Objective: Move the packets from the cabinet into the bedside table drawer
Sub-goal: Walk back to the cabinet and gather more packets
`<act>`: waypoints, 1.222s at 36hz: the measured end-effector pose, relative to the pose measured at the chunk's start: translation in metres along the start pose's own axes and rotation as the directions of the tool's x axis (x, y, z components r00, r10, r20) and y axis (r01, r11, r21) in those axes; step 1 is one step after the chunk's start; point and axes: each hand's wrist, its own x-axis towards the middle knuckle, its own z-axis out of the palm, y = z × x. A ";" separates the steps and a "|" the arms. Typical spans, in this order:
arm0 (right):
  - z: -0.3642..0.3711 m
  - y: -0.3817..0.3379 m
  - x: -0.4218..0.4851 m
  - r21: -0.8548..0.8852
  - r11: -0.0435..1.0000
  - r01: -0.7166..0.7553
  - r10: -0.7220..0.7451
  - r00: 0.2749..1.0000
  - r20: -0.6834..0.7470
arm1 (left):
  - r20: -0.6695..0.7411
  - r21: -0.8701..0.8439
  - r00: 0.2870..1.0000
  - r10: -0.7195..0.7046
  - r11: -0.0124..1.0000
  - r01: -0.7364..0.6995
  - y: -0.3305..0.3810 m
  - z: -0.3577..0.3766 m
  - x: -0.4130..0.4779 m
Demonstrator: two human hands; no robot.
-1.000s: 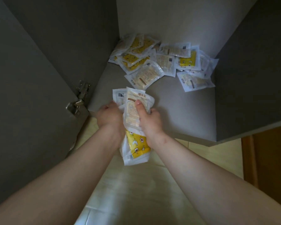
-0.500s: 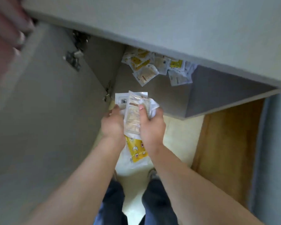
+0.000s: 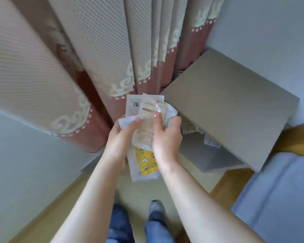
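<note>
Drawer [image 3: 205, 155] open, just right of the left hand [image 3: 119, 137] and right hand [image 3: 167, 135] gripping the packet stack [image 3: 145, 130]. Grey drawer floor mostly bare — loose packets [image 3: 210, 142] at rear, under the overhanging table top [image 3: 226, 106]. Curtain [image 3: 112, 67] close on the left; bed [image 3: 279, 190] bounds the right.

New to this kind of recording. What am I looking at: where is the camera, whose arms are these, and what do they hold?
No machine here: a person wears one wide-angle camera on the head, looking down, so the arms are their own. The left hand and right hand together grip a bundle of packets, mostly white, one yellow. Ahead on the right stands the bedside table, its drawer open, with what look like a few packets already inside. A curtain hangs behind; the person's legs show below.
</note>
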 end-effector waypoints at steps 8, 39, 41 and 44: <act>0.070 -0.094 -0.138 0.056 0.972 0.230 -0.235 0.904 0.357 | -0.532 -0.124 0.818 0.220 0.935 -0.332 0.063 -0.110 -0.100; 0.282 -0.075 -0.849 0.150 0.943 0.297 0.028 -0.519 0.854 | -0.803 -0.042 -0.488 -0.342 0.850 -0.525 -0.075 -0.668 -0.594; 0.294 -0.068 -0.876 0.159 0.935 0.316 0.043 -0.547 0.836 | -0.778 -0.065 -0.501 -0.380 0.841 -0.537 -0.088 -0.690 -0.609; 0.326 -0.061 -0.929 0.184 0.925 0.333 0.064 -0.613 0.787 | -0.725 -0.054 -0.537 -0.431 0.813 -0.580 -0.102 -0.742 -0.630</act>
